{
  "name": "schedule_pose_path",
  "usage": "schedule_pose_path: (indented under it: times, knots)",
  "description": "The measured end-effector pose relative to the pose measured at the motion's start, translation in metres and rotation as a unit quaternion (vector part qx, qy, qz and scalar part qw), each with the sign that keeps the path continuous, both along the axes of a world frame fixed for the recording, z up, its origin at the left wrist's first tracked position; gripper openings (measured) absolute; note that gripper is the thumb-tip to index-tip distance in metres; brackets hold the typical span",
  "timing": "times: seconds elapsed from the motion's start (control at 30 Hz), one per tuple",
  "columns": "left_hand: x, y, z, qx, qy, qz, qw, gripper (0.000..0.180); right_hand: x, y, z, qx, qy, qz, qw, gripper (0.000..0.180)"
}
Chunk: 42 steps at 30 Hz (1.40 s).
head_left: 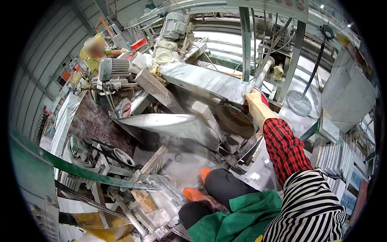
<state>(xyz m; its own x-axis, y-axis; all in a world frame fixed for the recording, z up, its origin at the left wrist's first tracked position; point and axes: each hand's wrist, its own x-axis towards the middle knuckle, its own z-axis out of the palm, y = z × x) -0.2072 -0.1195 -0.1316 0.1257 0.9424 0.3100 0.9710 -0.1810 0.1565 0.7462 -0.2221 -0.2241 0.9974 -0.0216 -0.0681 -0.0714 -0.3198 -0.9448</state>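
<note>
My right hand (253,99) reaches forward in a red plaid sleeve. It is closed on a red-tipped lever (264,97) at the right end of a long grey stone slab (205,80) lying on a cutting machine. A whitish bar (263,70) rises from the lever. Just below my hand sits a round, rusty disc (235,119). My left hand is not visible. A yellow shape (100,228) at the lower left is too unclear to identify. My orange boots (196,194) and green apron (238,218) show at the bottom.
A curved metal guard (169,123) and wet stone blocks lie left of the disc. Electric motors (115,68) and a belt pulley (123,157) sit to the left. Stacked tiles (336,157) stand on the right. A person in yellow (94,50) works at the far back left.
</note>
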Motion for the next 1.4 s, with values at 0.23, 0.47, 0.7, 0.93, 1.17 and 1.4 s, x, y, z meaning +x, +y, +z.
schedule_pose_path:
  times: [0.23,0.47,0.7,0.93,1.17,1.4]
  knots:
    - [-0.097,0.003,-0.071,0.079,0.029,0.021,0.996,0.037,-0.014,-0.007,0.012,-0.089,-0.043,-0.005,0.995,0.020]
    - [-0.129,0.008,-0.102,0.111,0.065,0.033,0.991,0.034,-0.014,-0.011,0.007,-0.243,-0.125,0.022,0.962,0.020]
    - [0.001,-0.007,-0.013,0.033,0.030,0.067,0.997,0.035,0.006,-0.011,0.039,-0.577,-0.257,0.201,0.749,0.020]
    - [-0.001,0.000,-0.018,0.045,0.054,0.025,0.997,0.040,-0.062,-0.002,0.093,-0.452,-0.239,0.242,0.824,0.027]
    - [0.037,0.013,-0.002,0.018,0.021,-0.013,1.000,0.043,-0.087,0.030,0.103,-0.228,0.010,-0.007,0.974,0.074]
    - [0.051,0.018,0.003,-0.003,-0.003,-0.041,0.999,0.047,-0.193,0.065,0.115,-0.129,-0.203,0.216,0.946,0.051]
